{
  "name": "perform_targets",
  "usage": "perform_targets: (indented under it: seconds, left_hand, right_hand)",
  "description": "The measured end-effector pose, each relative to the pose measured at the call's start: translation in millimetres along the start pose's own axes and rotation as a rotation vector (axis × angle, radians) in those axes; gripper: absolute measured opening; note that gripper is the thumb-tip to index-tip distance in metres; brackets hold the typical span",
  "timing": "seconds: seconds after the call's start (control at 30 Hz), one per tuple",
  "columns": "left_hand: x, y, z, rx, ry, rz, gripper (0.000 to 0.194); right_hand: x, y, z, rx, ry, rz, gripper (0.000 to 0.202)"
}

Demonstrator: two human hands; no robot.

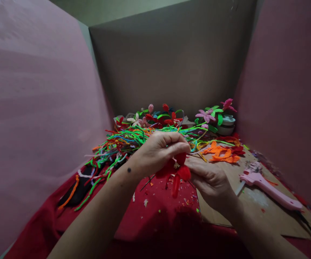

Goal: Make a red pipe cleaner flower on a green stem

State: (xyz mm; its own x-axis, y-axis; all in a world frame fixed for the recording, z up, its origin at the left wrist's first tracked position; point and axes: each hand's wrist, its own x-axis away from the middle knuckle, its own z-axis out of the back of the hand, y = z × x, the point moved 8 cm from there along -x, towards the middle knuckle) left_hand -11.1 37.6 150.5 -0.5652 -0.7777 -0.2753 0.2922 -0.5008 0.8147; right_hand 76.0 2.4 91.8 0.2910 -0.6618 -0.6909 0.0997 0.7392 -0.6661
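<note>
Between my hands is a red pipe-cleaner flower with fuzzy petals and small pale tips at its middle. My left hand reaches over it from above, thumb and fingers pinched on its upper petal. From the right side my right hand grips the flower, its fingertips partly hidden behind the petals. A thin dark stick shows under my left wrist; whether it belongs to the flower I cannot tell.
Many loose pipe cleaners pile up behind my hands. Finished flowers stand at the back. Orange fuzzy pieces lie on a cardboard sheet, with a pink glue gun and its cord. Pink panels rise at both sides.
</note>
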Motion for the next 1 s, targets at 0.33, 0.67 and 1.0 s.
perform_targets:
  seconds: [0.33, 0.67, 1.0]
  left_hand:
    - [17, -52, 15.6, 0.356, 0.319, 0.15, 0.013]
    - [12, -53, -17.1, 0.549, 0.223, 0.182, 0.019]
    - [14, -54, -28.7, 0.849, 0.445, 0.176, 0.019]
  right_hand:
    - [7, 45, 12, -0.531, 0.301, -0.383, 0.013]
    - [4, 43, 4, -0.666, 0.209, -0.339, 0.013]
    - [1, 40, -4, -0.776, 0.195, -0.359, 0.013]
